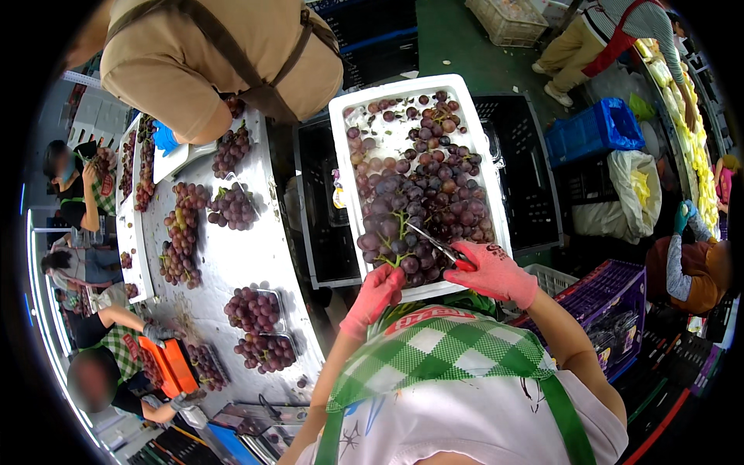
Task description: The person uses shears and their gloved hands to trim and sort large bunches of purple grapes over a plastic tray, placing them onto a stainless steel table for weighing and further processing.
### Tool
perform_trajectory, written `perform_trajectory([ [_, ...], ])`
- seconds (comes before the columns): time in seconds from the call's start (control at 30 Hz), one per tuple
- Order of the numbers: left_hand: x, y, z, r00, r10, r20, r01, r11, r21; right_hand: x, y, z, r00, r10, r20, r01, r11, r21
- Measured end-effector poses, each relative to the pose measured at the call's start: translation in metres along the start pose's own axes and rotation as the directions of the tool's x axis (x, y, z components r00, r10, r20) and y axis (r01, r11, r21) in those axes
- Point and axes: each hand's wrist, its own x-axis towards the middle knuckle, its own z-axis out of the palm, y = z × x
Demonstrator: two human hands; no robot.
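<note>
My left hand (378,293), in a pink glove, pinches the green stem of a bunch of dark red grapes (388,226). In my right hand (494,272), gloved alike, is a pair of red-handled snips (439,245). Their slim metal blades reach left to the bunch's stems; whether they touch a stem I cannot tell. Beneath both hands stands a white foam box (494,168). Many more grapes (459,197) fill its near and right parts, with loose grapes and bits of stem scattered towards the far end.
On the left, a metal table (244,256) bears several grape bunches, some in clear plastic trays (279,302). Black crates (523,174) stand beneath the foam box. A purple crate (616,302) stands at right. A co-worker (232,64) is close ahead; another holds an orange tray (174,366).
</note>
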Motion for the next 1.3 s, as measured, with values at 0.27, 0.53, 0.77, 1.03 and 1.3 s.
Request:
perform_trajectory([
  [0.27,0.003,0.009,0.012,0.992,-0.034,-0.118,0.05,0.989,0.137,0.002,-0.005,0.004,0.989,0.121,0.087,-0.116,0.991,-0.061],
  [0.53,0.006,0.002,0.016,0.958,-0.046,-0.283,0.081,0.99,0.115,0.006,0.014,0.008,0.998,-0.06,0.009,0.061,0.98,-0.191],
  [0.77,0.011,0.005,0.017,0.976,-0.038,-0.213,0.04,0.999,0.006,0.003,0.008,0.008,0.998,0.001,0.069,0.005,0.997,-0.083],
  [1.03,0.002,0.001,0.014,0.984,0.029,-0.177,-0.037,0.998,-0.041,0.001,0.004,0.003,0.998,0.002,0.056,-0.001,1.0,-0.02],
  [1.3,-0.006,-0.003,0.004,0.983,0.008,-0.184,-0.001,0.999,0.039,0.024,-0.008,-0.03,0.964,-0.23,-0.131,0.13,0.843,-0.522],
])
